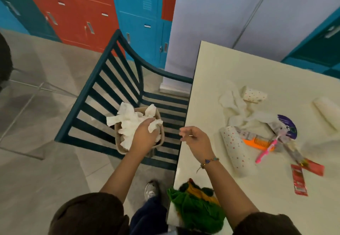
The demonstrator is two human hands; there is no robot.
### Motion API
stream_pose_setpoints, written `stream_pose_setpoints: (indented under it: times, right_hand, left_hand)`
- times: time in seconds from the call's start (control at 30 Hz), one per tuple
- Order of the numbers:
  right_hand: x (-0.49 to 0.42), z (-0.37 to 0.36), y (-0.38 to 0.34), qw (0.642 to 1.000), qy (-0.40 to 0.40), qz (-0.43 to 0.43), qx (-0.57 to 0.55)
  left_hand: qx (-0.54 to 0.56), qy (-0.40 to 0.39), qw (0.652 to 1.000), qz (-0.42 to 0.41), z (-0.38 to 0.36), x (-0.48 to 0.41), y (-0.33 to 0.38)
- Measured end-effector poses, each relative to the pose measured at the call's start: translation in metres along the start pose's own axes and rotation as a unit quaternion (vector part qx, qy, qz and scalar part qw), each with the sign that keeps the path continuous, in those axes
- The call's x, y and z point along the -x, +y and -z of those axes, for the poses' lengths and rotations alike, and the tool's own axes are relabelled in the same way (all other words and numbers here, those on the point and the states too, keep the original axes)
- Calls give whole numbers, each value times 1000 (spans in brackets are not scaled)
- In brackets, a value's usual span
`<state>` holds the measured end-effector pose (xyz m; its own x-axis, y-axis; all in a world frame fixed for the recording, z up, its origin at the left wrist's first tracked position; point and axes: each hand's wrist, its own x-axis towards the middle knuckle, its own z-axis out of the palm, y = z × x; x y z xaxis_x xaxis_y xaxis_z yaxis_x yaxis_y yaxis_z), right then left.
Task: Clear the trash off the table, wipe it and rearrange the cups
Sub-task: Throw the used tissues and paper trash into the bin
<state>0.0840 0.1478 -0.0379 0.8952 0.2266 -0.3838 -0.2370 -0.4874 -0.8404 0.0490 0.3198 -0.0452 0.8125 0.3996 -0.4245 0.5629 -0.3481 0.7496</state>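
Observation:
My left hand (146, 133) grips a wad of white tissues (128, 122) inside a small beige basket (119, 147) that stands on a dark green slatted chair (103, 91). Over the cream table's (239, 65) left edge my right hand (195, 138) hovers with loosely curled fingers, holding nothing. On the table lie more crumpled tissues (233, 106), a dotted paper cup on its side (254, 95), a longer dotted cup (235, 148), a plain white cup (326, 115), a purple wrapper (288, 126), an orange comb (257, 142), a pink toothbrush (266, 149) and red sachets (299, 179).
A green and yellow cloth (196, 207) is bunched at the table's near left corner. Red and blue lockers (92, 10) line the back wall, and a pale pillar (220, 14) stands behind the table. My shoe (151, 188) is on the grey floor between chair and table.

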Motion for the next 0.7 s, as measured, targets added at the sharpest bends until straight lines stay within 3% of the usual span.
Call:
stream_pose_setpoints:
  times: [0.2,0.53,0.7]
  right_hand:
    - [33,90,16,990,119,-17,-78]
    - [60,250,112,969,236,-54,45]
    - [48,311,155,962,234,-72,118]
  left_hand:
    - [66,-89,990,-82,-57,53,88]
    - [41,-154,976,-151,-177,93,167]
    - [20,-141,977,-161,-228,101,189]
